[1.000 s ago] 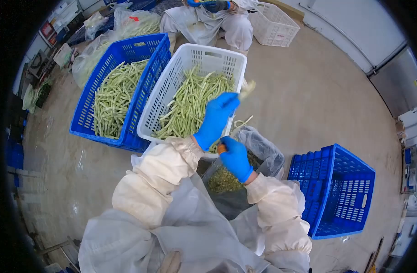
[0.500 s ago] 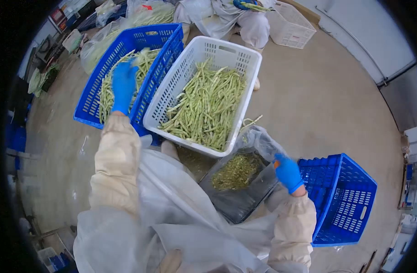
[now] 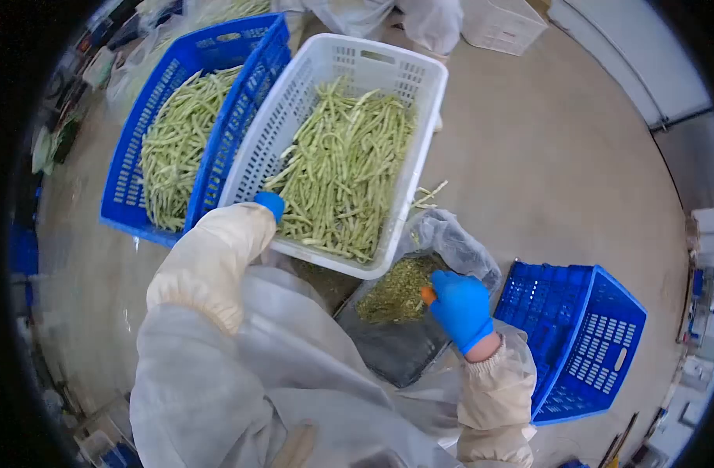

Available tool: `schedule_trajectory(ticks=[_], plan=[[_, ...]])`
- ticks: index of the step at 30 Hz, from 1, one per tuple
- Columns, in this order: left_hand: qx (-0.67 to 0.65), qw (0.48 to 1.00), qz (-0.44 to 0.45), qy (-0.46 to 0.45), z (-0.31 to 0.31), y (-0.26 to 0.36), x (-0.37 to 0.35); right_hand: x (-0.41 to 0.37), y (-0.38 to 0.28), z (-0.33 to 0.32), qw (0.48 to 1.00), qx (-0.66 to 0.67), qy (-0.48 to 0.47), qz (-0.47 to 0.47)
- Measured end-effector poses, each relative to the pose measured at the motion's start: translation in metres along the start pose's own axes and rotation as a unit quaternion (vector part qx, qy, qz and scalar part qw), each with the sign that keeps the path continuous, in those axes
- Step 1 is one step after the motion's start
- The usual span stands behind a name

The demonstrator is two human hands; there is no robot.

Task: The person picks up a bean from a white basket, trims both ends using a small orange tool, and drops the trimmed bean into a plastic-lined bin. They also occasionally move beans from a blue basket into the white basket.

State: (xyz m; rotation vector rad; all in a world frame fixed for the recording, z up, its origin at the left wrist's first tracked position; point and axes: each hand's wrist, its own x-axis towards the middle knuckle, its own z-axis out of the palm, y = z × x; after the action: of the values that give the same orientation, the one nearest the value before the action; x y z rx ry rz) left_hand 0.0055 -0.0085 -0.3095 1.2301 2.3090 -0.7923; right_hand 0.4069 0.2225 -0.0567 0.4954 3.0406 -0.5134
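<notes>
My left hand (image 3: 271,204), in a blue glove, is at the near left edge of the white basket (image 3: 246,140), close against the green beans (image 3: 349,164) inside it. The sleeve and the back of the glove hide its fingers. My right hand (image 3: 460,308), also gloved in blue, is closed around a small tool with an orange end (image 3: 428,296); the rest of the tool is covered by the fingers. Under and beside this hand sits a dark bag-lined container (image 3: 392,343) holding chopped green bits (image 3: 396,288).
Left of the white basket stands a blue crate (image 3: 127,191) of long beans (image 3: 181,140). Two nested blue crates (image 3: 598,343) are at the right. A few beans (image 3: 431,193) hang by the white basket's right edge. Behind are another person's legs (image 3: 431,23) and a white crate (image 3: 501,27).
My left hand has moved right from the blue crate to the white basket's beans. My right hand has come inward over the bag-lined container, still with the orange-ended tool. The view has shifted slightly.
</notes>
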Motion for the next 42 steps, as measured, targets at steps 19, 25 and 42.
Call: schedule_trajectory(ticks=[19,25,42], plan=[[-0.335,0.829,0.277,0.353,-0.254,0.066,-0.219,0.028,0.001,-0.039,0.827,0.524,0.193,0.065],[-0.322,0.803,0.259,0.43,-0.249,0.124,-0.204,0.02,0.02,-0.057,0.636,0.729,0.239,0.087],[-0.223,0.767,0.263,0.542,-0.277,0.151,-0.199,0.017,0.002,-0.039,0.814,0.562,0.145,0.032]])
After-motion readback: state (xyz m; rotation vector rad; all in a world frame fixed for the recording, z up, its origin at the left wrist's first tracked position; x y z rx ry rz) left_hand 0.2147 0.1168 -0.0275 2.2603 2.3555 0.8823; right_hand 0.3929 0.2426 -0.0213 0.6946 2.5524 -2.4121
